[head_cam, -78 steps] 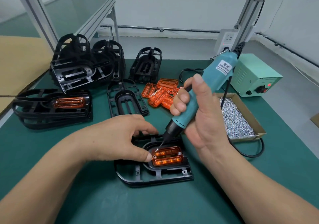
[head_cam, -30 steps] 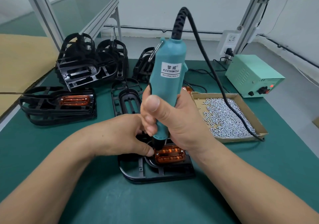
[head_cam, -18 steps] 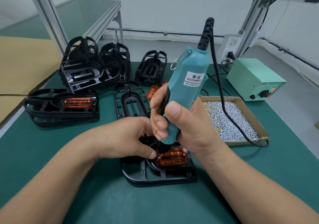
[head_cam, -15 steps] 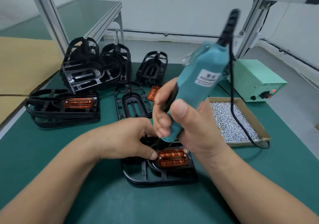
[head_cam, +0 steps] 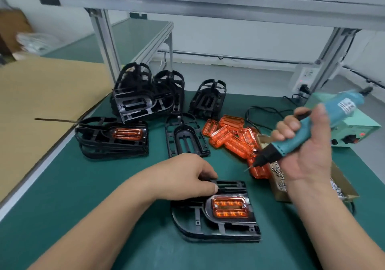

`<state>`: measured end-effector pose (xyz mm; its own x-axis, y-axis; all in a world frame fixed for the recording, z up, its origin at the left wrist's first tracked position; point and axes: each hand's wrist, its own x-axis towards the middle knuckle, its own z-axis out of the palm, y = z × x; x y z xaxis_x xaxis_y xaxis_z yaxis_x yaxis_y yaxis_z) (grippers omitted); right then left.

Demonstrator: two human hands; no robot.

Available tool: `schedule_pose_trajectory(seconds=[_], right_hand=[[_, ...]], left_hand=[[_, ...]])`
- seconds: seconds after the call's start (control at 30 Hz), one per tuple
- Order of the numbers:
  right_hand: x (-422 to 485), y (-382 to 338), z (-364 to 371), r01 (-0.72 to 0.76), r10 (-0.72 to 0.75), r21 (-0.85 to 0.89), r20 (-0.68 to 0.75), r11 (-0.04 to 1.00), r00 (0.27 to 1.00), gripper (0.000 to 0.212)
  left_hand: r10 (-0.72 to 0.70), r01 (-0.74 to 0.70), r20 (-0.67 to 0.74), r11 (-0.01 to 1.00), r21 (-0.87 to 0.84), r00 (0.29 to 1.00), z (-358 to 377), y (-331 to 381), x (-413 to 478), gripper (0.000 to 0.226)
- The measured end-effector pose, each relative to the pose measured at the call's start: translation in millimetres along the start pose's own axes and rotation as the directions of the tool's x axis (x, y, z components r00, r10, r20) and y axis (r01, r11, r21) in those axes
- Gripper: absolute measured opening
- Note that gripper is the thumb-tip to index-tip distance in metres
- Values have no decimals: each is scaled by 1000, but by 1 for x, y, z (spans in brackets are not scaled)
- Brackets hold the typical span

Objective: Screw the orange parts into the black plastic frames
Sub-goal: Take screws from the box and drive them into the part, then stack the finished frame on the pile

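Over at the left of the green worktop [head_cam: 79,203] lies a stack of frames [head_cam: 100,144] with an orange piece fitted on top. Nearer me, my left hand [head_cam: 183,178] grips the far edge of the black frame [head_cam: 208,231], fingers curled over it; its orange part [head_cam: 230,208] sits in the recess. Beyond, loose orange parts [head_cam: 227,138] lie heaped. My right hand [head_cam: 306,153] holds the electric screwdriver [head_cam: 291,142] in the air, bit tilted down-left over that heap, near the box of screws [head_cam: 280,193].
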<state>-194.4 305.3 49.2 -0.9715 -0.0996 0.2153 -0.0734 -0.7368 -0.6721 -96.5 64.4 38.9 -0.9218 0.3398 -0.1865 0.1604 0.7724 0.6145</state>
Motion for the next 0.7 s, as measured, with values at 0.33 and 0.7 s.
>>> schedule_pose_trajectory(seconds=[0.33,0.7], right_hand=[[8,2,-9,46,-48,-26,-77,999,996,27],[6,6,-6,17,-22,-67,-87,998,996,26]], left_hand=[[-43,-94,-244,847,-523,969,-45,-29,-15,20],[-269,85,-425,911,-404,865,-73,-112,-90,19]])
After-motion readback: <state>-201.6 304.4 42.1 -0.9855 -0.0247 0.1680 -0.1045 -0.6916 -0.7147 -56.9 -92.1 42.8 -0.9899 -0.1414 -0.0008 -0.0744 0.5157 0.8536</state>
